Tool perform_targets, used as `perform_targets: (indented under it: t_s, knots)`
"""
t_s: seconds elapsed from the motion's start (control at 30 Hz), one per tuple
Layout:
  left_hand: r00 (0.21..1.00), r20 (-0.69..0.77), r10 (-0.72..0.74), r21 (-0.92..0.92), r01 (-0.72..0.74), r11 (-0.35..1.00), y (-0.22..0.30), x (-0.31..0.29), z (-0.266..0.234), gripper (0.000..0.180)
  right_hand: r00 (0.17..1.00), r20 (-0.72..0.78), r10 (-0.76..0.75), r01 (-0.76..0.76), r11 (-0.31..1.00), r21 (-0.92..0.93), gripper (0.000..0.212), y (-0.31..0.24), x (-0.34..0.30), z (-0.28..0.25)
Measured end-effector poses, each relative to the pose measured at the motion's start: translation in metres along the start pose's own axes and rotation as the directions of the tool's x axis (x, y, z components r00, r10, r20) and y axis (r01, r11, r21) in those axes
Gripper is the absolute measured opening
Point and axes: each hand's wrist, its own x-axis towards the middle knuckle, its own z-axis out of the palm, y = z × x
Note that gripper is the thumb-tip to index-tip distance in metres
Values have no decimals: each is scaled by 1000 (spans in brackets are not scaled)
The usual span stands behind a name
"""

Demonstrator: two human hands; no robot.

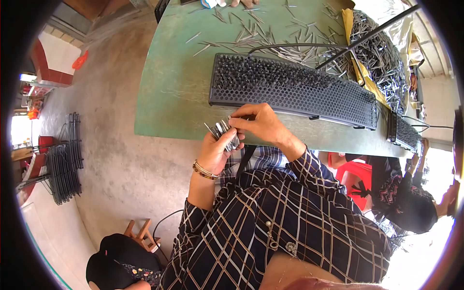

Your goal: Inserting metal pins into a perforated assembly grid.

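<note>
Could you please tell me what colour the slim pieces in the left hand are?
The slim pieces look silvery grey, best seen in the head view.

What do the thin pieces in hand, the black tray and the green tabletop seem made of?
Thin pieces: likely shiny metal, from their silvery glints.
Black tray: probably matte plastic, judging by its even, moulded-looking holes.
Green tabletop: scratched, worn surface; perhaps painted or laminated board, can't tell which.

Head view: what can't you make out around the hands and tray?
All in head view:
Palm of the left hand: hidden by the metal strips it holds.
Whether the right hand pinches a strip: too small to tell.
Number of pieces in the black tray: too small, crowded.
White-and-blue item: cut off by the upper edge.
</note>
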Motion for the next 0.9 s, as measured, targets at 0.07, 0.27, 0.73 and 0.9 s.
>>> perform_targets:
  t_s: [0.07, 0.27, 0.73, 0.9]
  knots:
    - [1000, 3, -7, 23, 7, 1000, 0, 1, 0, 23, 997, 23, 70, -72, 991, 117, 27, 3, 1, -3]
    - [999, -28, 22, 59, -20, 998, -7, 7, -6, 20, 992, 6, 128, -127, 983, 134, 28, 4, 3, -4]
    - [996, -78, 37, -146, -48, 988, -4, 13, -16, 25, 951, -205, -229, 207, 970, -124, 17, -26, 42, -3]
    - [997, -75, 24, -141, -34, 989, -6, 10, -17, 24, 905, -264, -335, 291, 938, -190, 17, -23, 65, 5]
